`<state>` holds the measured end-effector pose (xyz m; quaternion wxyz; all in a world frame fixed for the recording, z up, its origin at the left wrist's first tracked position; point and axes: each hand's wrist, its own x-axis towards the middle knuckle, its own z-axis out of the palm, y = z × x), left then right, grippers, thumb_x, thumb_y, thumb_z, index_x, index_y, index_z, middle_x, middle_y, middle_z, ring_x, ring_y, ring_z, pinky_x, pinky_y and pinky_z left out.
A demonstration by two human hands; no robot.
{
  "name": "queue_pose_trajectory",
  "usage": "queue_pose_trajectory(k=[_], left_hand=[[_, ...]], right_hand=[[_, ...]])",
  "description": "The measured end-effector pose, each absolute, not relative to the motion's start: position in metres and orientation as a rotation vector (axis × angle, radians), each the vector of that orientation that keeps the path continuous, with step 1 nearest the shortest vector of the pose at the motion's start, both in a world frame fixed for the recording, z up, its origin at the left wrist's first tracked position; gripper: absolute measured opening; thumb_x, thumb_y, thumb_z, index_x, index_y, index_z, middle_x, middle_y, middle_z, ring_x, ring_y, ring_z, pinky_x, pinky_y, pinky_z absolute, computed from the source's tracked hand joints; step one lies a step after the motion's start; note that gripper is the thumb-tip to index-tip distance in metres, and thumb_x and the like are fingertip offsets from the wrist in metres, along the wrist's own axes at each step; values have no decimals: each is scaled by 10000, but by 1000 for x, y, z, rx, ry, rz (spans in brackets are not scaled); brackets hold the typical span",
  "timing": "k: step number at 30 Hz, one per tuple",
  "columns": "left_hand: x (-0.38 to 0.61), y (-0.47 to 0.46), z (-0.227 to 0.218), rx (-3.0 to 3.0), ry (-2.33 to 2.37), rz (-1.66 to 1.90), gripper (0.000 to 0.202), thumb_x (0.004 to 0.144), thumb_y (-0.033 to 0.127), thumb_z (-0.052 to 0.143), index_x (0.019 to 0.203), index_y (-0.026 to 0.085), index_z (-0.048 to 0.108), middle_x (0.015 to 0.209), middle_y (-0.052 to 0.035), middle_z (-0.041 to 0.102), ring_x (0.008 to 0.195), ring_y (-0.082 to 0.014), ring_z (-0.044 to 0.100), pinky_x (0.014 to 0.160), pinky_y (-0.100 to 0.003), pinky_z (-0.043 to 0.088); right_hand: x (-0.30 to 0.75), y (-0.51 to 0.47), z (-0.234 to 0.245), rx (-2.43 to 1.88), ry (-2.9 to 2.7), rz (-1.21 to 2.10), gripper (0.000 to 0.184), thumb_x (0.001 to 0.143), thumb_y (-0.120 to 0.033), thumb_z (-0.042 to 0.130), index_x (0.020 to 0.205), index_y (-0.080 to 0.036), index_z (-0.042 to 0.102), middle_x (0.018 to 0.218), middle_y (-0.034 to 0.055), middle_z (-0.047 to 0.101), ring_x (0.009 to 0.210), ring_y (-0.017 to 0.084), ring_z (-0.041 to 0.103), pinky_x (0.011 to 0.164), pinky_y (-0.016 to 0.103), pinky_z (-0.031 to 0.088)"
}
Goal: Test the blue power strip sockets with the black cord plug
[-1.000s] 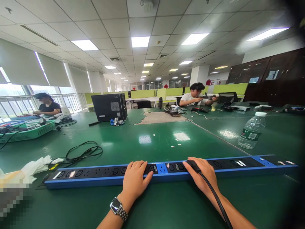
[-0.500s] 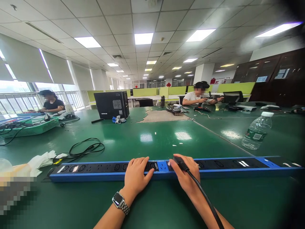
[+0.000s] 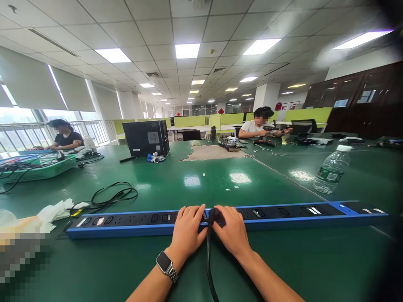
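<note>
A long blue-and-black power strip (image 3: 126,231) with several sockets lies across the green table. My left hand (image 3: 189,228) is on it left of centre, fingers over the far edge and thumb at the near side, gripping it. My right hand (image 3: 231,228) holds a black power plug (image 3: 214,216) at the strip's middle; whether its pins are inside a socket is hidden. From the plug a thick black cable (image 3: 208,260) runs down toward me between my forearms. My left wrist wears a watch (image 3: 165,262).
Beyond the strip lie a loose black cable (image 3: 118,195), a green basket (image 3: 47,170) and a black computer case (image 3: 146,138). A plastic bottle (image 3: 332,172) stands at the right. Crumpled tissue (image 3: 56,214) is at the left. Two other people sit at the far side.
My right hand has brought the plug left and down onto the strip beside my left hand. The cable now hangs between my arms, and my left hand has shifted slightly right.
</note>
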<state>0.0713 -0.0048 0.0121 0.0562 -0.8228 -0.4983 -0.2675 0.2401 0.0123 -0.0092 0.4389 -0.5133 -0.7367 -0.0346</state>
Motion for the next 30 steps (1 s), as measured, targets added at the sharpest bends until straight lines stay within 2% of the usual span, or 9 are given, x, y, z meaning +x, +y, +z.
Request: queue_pose_trajectory(k=[7, 14, 18, 21, 25, 30], left_hand=[[73, -2, 10, -2474, -1605, -703, 518, 877, 220, 476, 1391, 213, 409, 1263, -91, 611, 1176, -255, 537, 1063, -500, 367], [77, 5, 11, -2439, -1675, -685, 573, 849, 126, 417, 1418, 168, 371, 1315, -104, 592, 1242, -246, 503, 1081, -479, 345], [78, 9, 11, -2385, -1685, -663, 562, 869, 249, 450, 1412, 121, 387, 1320, -140, 574, 1227, -278, 501, 1063, -471, 353], [79, 10, 10, -2289, -1728, -613, 575, 849, 366, 498, 1359, 106, 450, 1249, -163, 599, 1180, -323, 515, 1041, -495, 350], [80, 11, 11, -2262, -1737, -581, 475, 847, 405, 498, 1221, 114, 537, 1111, -153, 638, 1085, -312, 553, 984, -471, 380], [79, 11, 16, -2276, -1745, -550, 363, 842, 415, 508, 1070, 141, 577, 1050, -145, 645, 1049, -311, 561, 945, -460, 392]], right_hand=[[231, 12, -6, -1236, -1822, -81, 263, 821, -245, 570, 1071, -222, 648, 1013, 63, 693, 956, 248, 580, 841, 380, 393], [213, 13, -6, -1263, -1745, -97, 269, 798, -181, 537, 1035, -211, 662, 1034, 64, 709, 987, 242, 584, 908, 398, 357], [216, 15, -8, -1364, -1716, -151, 215, 851, -288, 558, 1029, -221, 658, 1052, 64, 714, 1020, 252, 574, 968, 444, 285], [220, 18, -11, -1426, -1686, -119, 227, 886, -355, 529, 1029, -225, 650, 1062, 63, 714, 1037, 247, 567, 1003, 455, 238], [222, 21, -14, -1407, -1702, -54, 245, 895, -397, 516, 1039, -243, 641, 1094, 52, 700, 1065, 240, 549, 985, 432, 245], [223, 20, -14, -1375, -1714, -42, 247, 879, -406, 550, 1056, -261, 641, 1120, 39, 692, 1086, 241, 539, 977, 423, 244]])
